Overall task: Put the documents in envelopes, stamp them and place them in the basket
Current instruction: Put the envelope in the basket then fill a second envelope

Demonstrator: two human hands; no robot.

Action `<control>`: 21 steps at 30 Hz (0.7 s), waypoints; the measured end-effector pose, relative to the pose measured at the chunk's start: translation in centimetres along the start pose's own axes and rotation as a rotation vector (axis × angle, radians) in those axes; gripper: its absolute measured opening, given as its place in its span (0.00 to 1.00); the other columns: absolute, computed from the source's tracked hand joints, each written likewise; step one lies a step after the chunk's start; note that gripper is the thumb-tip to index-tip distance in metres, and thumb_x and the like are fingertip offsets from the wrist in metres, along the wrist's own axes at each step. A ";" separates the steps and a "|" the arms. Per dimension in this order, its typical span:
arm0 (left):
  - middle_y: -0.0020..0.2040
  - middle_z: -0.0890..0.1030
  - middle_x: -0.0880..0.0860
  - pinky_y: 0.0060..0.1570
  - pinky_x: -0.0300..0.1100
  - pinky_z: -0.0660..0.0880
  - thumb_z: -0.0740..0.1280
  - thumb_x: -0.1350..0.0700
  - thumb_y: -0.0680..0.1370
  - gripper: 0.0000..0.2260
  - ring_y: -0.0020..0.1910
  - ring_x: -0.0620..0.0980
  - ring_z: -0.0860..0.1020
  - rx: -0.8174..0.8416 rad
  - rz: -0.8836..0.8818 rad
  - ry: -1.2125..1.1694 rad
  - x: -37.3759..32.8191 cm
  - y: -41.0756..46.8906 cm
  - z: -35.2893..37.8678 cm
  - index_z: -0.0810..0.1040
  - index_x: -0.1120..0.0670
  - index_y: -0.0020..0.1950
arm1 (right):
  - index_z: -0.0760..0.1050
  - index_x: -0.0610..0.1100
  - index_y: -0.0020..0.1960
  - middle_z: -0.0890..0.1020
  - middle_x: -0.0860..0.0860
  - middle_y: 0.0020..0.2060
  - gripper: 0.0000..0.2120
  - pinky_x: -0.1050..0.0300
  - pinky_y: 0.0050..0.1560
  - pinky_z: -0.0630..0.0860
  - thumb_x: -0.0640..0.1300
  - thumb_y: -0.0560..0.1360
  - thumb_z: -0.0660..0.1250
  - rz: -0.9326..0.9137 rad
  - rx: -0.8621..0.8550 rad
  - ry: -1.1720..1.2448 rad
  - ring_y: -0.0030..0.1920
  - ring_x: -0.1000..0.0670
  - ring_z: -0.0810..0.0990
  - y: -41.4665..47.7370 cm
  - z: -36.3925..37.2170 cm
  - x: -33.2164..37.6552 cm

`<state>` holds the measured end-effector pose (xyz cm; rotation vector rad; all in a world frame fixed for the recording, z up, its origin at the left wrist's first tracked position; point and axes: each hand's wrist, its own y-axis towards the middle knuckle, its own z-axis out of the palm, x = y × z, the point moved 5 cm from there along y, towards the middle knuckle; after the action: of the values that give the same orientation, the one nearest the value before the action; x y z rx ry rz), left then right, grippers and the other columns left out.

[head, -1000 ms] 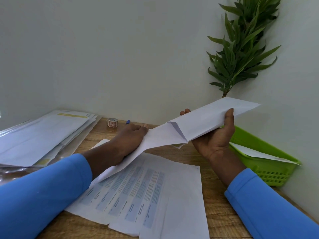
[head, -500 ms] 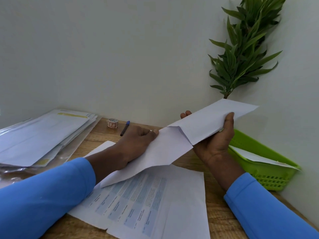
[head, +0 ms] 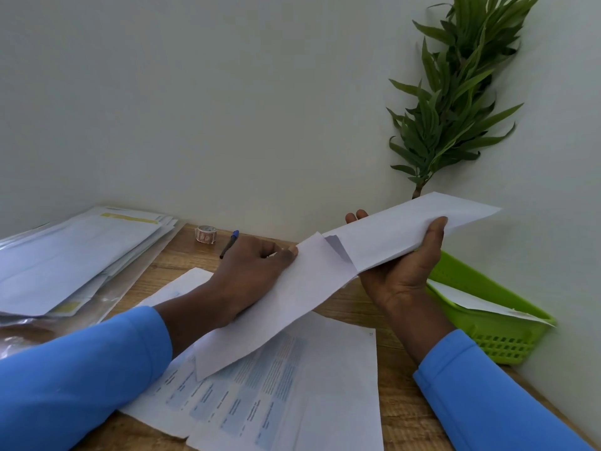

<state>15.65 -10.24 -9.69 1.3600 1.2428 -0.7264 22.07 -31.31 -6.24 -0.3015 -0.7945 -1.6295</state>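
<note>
While the right hand (head: pixel 403 271) grips a white envelope (head: pixel 406 236) above the tabletop (head: pixel 400 379), near the green basket (head: pixel 500 333) at its right edge, the left hand (head: pixel 250 271) pinches a folded document (head: pixel 286 304) at the envelope's mouth.

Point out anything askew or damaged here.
The folded document going into the envelope has a ragged, uneven edge near the envelope mouth. In the green basket, an envelope lies tilted, overhanging the rim.
</note>
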 end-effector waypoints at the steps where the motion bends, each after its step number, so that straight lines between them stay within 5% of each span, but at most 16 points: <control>1: 0.35 0.86 0.52 0.34 0.38 0.74 0.66 0.45 0.82 0.20 0.32 0.46 0.82 0.031 -0.001 -0.026 -0.2 -0.2 0.1 0.84 0.56 0.38 | 0.70 0.49 0.73 0.86 0.39 0.51 0.35 0.32 0.63 0.76 0.72 0.76 0.57 -0.006 0.001 0.002 0.57 0.33 0.84 0.1 -0.1 0.1; 7: 0.36 0.83 0.45 0.35 0.38 0.73 0.63 0.48 0.84 0.13 0.34 0.42 0.79 0.065 0.019 0.009 -0.4 -0.5 0.6 0.80 0.52 0.44 | 0.72 0.48 0.71 0.83 0.35 0.59 0.36 0.30 0.65 0.74 0.72 0.75 0.60 0.012 -0.009 -0.013 0.60 0.33 0.82 -0.2 0.0 -0.9; 10: 0.39 0.83 0.45 0.38 0.41 0.74 0.67 0.51 0.81 0.06 0.36 0.41 0.79 0.034 0.241 0.230 -1.1 -0.5 0.3 0.79 0.49 0.45 | 0.71 0.47 0.72 0.80 0.33 0.63 0.37 0.31 0.66 0.73 0.73 0.74 0.59 0.040 -0.003 -0.023 0.61 0.31 0.80 -0.2 0.0 -1.5; 15: 0.30 0.75 0.39 0.33 0.32 0.61 0.65 0.51 0.81 0.09 0.34 0.38 0.75 -0.007 0.556 0.631 -3.2 -1.3 0.6 0.80 0.45 0.42 | 0.73 0.43 0.69 0.80 0.36 0.54 0.39 0.33 0.67 0.73 0.73 0.74 0.57 0.084 0.027 -0.047 0.63 0.31 0.79 -0.2 -0.3 -2.0; 18: 0.30 0.74 0.42 0.34 0.40 0.62 0.65 0.51 0.82 0.14 0.33 0.41 0.74 0.034 0.544 0.676 -3.0 -1.1 1.0 0.74 0.42 0.35 | 0.70 0.42 0.73 0.78 0.35 0.58 0.44 0.34 0.67 0.73 0.75 0.73 0.57 0.126 0.043 -0.060 0.61 0.33 0.80 -0.5 -0.1 -2.5; 21: 0.31 0.81 0.44 0.35 0.39 0.69 0.71 0.50 0.79 0.05 0.32 0.40 0.77 -0.016 0.348 0.453 -1.9 -0.4 0.6 0.81 0.47 0.43 | 0.70 0.42 0.74 0.78 0.33 0.61 0.43 0.33 0.67 0.72 0.74 0.74 0.56 0.134 0.068 -0.046 0.62 0.32 0.80 -0.7 0.2 -2.7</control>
<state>14.87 -11.36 -8.20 1.7312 1.3009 -0.1657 21.94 -29.09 -7.91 -0.3378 -0.8449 -1.4713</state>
